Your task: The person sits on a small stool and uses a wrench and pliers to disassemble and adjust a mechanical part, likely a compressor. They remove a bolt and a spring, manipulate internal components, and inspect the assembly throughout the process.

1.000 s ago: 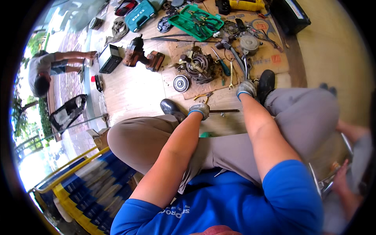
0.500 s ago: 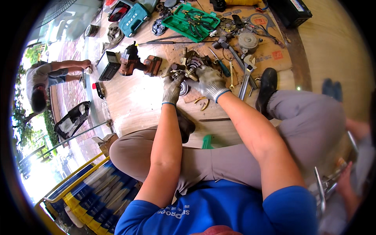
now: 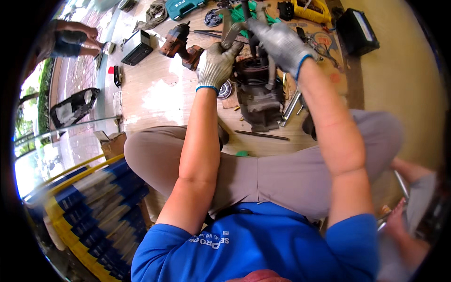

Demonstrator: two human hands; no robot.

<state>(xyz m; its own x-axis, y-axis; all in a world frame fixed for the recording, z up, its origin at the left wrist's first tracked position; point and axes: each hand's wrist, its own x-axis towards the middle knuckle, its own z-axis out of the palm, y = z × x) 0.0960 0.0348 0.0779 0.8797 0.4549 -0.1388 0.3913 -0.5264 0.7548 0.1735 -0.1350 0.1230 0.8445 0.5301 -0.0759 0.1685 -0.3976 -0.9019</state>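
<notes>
Your left hand [image 3: 215, 68] and right hand [image 3: 284, 47] are curling closed round a metal tool [image 3: 230, 35] over the rough, dark housing [image 3: 259, 105] standing before you; white lettering [image 3: 220, 242] is crossing your blue shirt [image 3: 291, 251].

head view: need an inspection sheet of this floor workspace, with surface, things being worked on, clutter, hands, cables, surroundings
Surface: light floor, cardboard towards the right
Things worked on: grimy metal assembly, ribbed near its top
Clutter: cordless driver, black box, dark rod
Hands: left hand gloved, at a metal tool; right hand gloved, raised, grip unclear
Cables: cannot tell
Surroundings: blue-and-yellow stack lower left; other people, lower right and upper left
</notes>
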